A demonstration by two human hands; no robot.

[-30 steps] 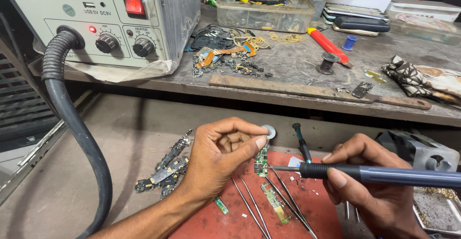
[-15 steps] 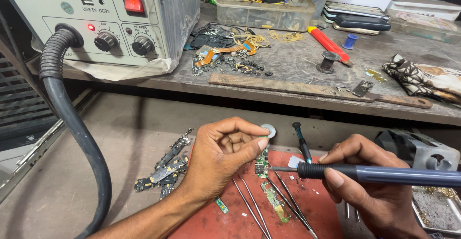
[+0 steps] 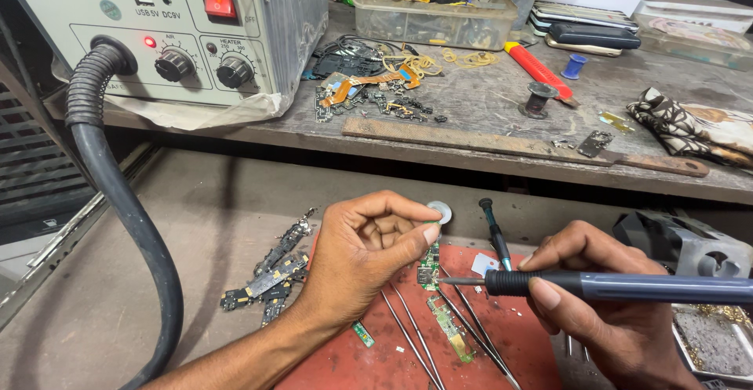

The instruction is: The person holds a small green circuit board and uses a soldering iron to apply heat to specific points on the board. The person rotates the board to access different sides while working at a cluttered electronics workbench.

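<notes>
My left hand [image 3: 362, 250] is curled, thumb and forefinger pinching a small green circuit board [image 3: 429, 264] upright on a red mat [image 3: 502, 343]. My right hand [image 3: 604, 312] grips a dark blue soldering iron [image 3: 627, 286] lying level, its thin metal tip pointing left and meeting the board's lower edge. A second green board strip [image 3: 449, 327] lies flat on the mat just below the tip. Thin tweezers [image 3: 412, 335] lie beside it.
A grey hot-air station [image 3: 172, 37] with a lit red switch stands at the back left, its black hose [image 3: 118, 202] curving down. Loose board pieces [image 3: 271, 272] lie left of the mat. The upper bench [image 3: 486, 123] holds a file, flex cables, a red-handled tool and cloth.
The soldering iron tip has crept left and come up against the small board. My left hand keeps the same pinch.
</notes>
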